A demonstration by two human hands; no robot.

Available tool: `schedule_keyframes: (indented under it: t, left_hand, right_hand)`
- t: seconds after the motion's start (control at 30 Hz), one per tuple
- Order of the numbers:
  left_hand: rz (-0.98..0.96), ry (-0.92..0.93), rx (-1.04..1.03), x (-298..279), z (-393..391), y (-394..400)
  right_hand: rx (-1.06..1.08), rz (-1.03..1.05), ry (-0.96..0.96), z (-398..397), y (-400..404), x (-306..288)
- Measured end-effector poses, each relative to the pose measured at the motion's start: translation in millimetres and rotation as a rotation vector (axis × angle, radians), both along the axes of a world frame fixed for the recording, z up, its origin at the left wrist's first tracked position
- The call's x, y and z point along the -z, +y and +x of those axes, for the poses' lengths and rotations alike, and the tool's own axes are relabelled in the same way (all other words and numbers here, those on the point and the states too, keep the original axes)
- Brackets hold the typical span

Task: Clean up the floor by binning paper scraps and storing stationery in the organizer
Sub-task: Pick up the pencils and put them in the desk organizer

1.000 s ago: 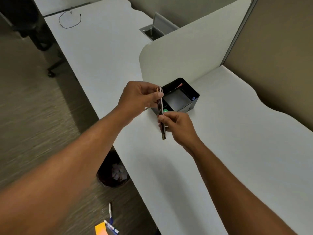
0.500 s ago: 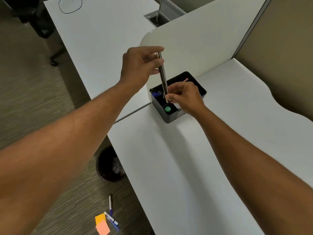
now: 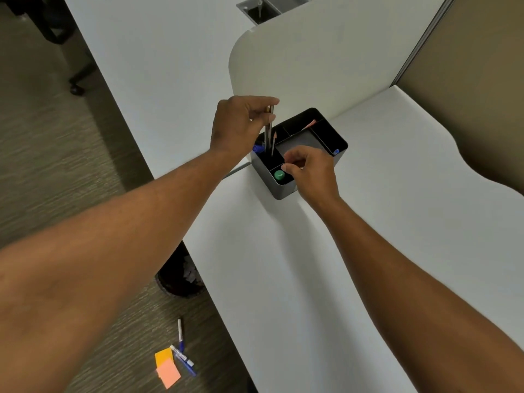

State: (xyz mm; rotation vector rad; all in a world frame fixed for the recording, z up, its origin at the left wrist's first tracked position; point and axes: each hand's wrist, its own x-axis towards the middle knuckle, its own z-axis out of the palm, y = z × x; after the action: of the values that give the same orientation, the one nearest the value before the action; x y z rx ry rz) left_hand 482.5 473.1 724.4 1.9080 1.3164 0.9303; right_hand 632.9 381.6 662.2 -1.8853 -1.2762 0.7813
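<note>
I have the left hand [image 3: 241,123] pinching the top ends of a small bundle of pencils [image 3: 269,131] between thumb and fingertips. Their long axis runs close to vertical, tilted only slightly, with the gripped ends up and the lower ends down inside the organizer [image 3: 300,154]. One pencil shows a sharpened tip pointing up, just beside the others. They stand in the compartment at the organizer's left corner, the one nearest the desk's [image 3: 312,279] floor-side edge, next to a blue pen cap [image 3: 257,148] that leans at that corner's rim.

My right hand [image 3: 309,171] hovers over the organizer's near side, fingers curled in toward the thumb in a loose pinch; I cannot tell whether anything is between them. It sits just beside the near compartment, which holds a green-capped item [image 3: 279,175] standing on end.

The organizer is a dark box with several dividers, set on the desk against the foot of the pale partition panel [image 3: 312,52], close to the seam between two desk sections. A pink slip [image 3: 310,123] pokes from a far compartment, and a blue dot [image 3: 336,151] shows at the right rim.

Down on the carpet, a dark waste bin [image 3: 178,282] with white scraps sits partly under the desk edge. Nearer me lie pens [image 3: 183,355] and two sticky-note pads [image 3: 167,367], orange and pink, touching each other.
</note>
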Motion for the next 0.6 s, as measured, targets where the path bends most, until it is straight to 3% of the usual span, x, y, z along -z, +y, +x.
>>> schedule_keyframes:
  t: [0.33,0.6]
  left_hand:
    - [-0.116,0.102,-0.040,36.8,-17.2,-8.2]
    - [-0.162,-0.002,-0.070,55.8,-50.9,-52.3]
  right_hand:
    - [0.020,0.000,-0.002,-2.8,-6.0,3.8]
    - [0.033,0.076,-0.011,-32.4,-13.6,-1.8]
